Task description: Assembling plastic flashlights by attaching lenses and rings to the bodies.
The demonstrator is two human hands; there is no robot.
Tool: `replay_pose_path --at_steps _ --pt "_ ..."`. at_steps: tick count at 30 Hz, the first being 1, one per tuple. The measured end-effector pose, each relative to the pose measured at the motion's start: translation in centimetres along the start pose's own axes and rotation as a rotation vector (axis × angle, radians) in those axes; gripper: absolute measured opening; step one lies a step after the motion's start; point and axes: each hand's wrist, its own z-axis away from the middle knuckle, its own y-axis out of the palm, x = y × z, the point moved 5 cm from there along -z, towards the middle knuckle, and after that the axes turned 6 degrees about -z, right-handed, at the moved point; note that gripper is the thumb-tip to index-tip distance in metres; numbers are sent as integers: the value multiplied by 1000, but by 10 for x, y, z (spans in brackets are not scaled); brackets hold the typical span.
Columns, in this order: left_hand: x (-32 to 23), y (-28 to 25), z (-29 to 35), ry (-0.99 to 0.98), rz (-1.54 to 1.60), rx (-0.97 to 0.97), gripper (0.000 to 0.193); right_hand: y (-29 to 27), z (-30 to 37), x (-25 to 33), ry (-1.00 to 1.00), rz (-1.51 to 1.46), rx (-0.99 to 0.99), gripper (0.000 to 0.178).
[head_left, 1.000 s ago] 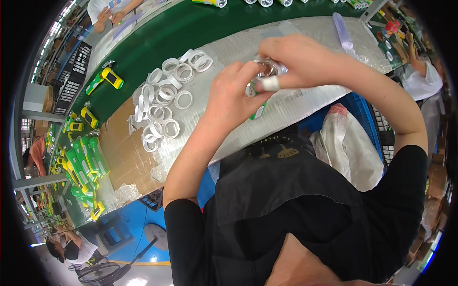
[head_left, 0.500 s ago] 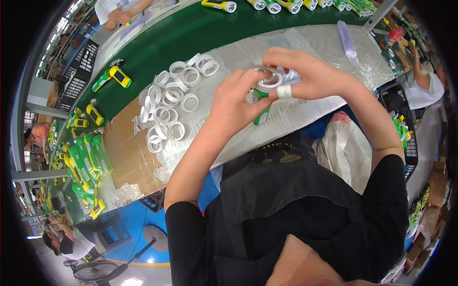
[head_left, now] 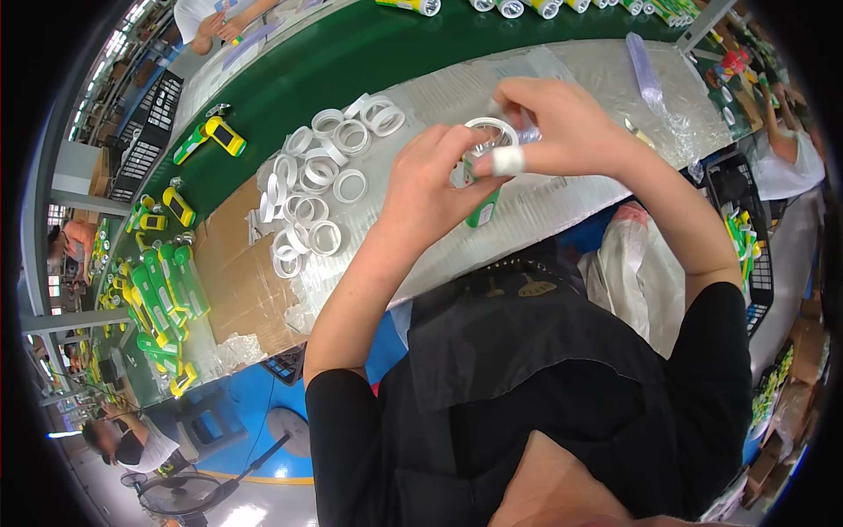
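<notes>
My left hand [head_left: 426, 189] is closed round a green flashlight [head_left: 482, 213], whose lower body shows below the fingers. On its top end sits a white ring [head_left: 493, 125] with a shiny inside, and my left fingertips rest at its rim. From the other side my right hand [head_left: 571, 127] closes on the same ring, thumb in front and fingers behind. White tape [head_left: 507, 161] wraps the right thumb. A clear plastic piece [head_left: 529, 135] shows by the right fingers; its kind is hard to tell. Loose white rings [head_left: 349, 186] lie in a pile left of my hands.
Green and yellow flashlights [head_left: 158, 294] are heaped at the left, beside brown cardboard [head_left: 241, 263]. A green belt [head_left: 316, 66] curves past the table, with more flashlights [head_left: 509, 9] at its far side. A clear plastic sleeve [head_left: 645, 70] lies at the right. Other people work nearby.
My right thumb has moved left across the front of the flashlight's top end. The white ring now shows tilted more toward me. Both hands stay on the flashlight.
</notes>
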Motion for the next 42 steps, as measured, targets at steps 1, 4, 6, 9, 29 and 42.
replay_pose_path --at_steps 1,4,6,9,29,42 --pt "-3 2 -4 10 9 -2 46 4 2 -10 -291 -198 -187 52" --pt "-5 0 -5 2 34 26 47 1 7 0 -374 -310 -317 54" --pt "-1 -5 -4 -32 15 58 48 10 14 6 -151 -212 -270 56" --pt "3 -7 3 61 34 -34 49 43 16 -12 -93 -659 -373 66" --pt "2 -73 -19 424 19 -178 44 30 -97 31 -957 -536 -187 52" --pt "415 -194 48 -1111 -922 208 65 93 -361 -111 -508 280 -98 45"
